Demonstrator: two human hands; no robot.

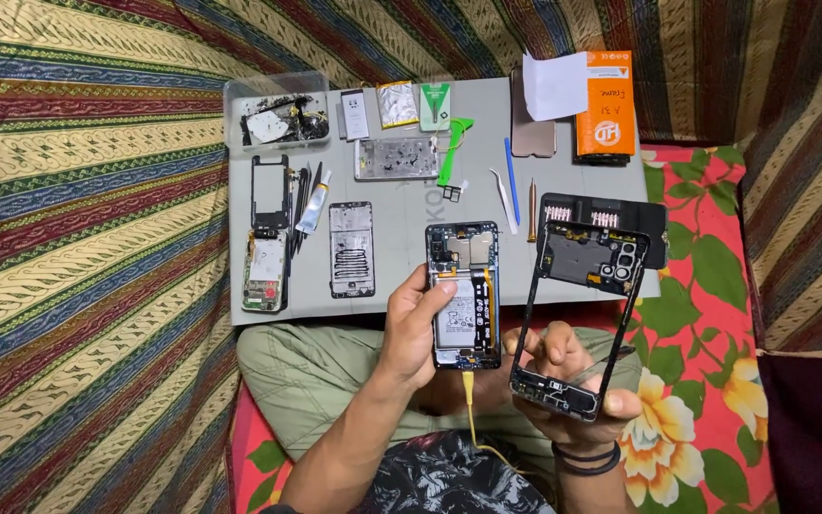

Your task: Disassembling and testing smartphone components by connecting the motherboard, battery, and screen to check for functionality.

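My left hand grips an opened smartphone with its back removed, so the battery and circuit boards show. A yellow cable hangs from the phone's lower end. My right hand holds a black phone frame by its lower end, tilted to the right, with camera cut-outs at its top. Both are held above my lap, near the front edge of a grey work mat.
On the mat lie a clear tray of parts, other phone frames and panels, a glue tube, tweezers, a blue pry tool, a green plastic piece, an orange box and a screwdriver bit case. Patterned cloth surrounds everything.
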